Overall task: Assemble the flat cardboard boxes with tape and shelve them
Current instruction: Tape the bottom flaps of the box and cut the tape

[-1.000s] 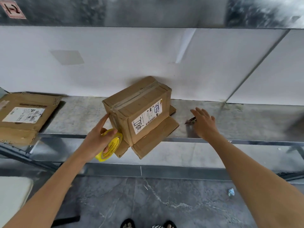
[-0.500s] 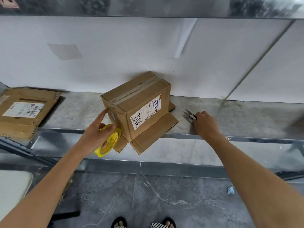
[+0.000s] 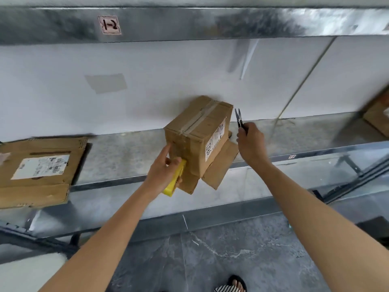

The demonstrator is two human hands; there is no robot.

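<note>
A brown cardboard box (image 3: 195, 131) stands tilted on the metal shelf (image 3: 126, 152), clear tape running over its top, a white label on its right face, bottom flaps hanging over the shelf edge. My left hand (image 3: 164, 167) grips a yellow tape roll (image 3: 175, 180) against the box's left face, index finger stretched up along the cardboard. My right hand (image 3: 250, 142) holds small black scissors (image 3: 240, 119), blades pointing up, just right of the box's top corner.
A flattened cardboard box (image 3: 40, 169) with a shipping label lies on the shelf at the left. Another box (image 3: 377, 119) shows at the far right edge. An upper shelf beam carries a tag reading 1-2 (image 3: 109, 25). Grey stone floor lies below.
My right hand picked the scissors up off the shelf and raised them beside the box. My left hand kept the tape roll pressed to the box's left side.
</note>
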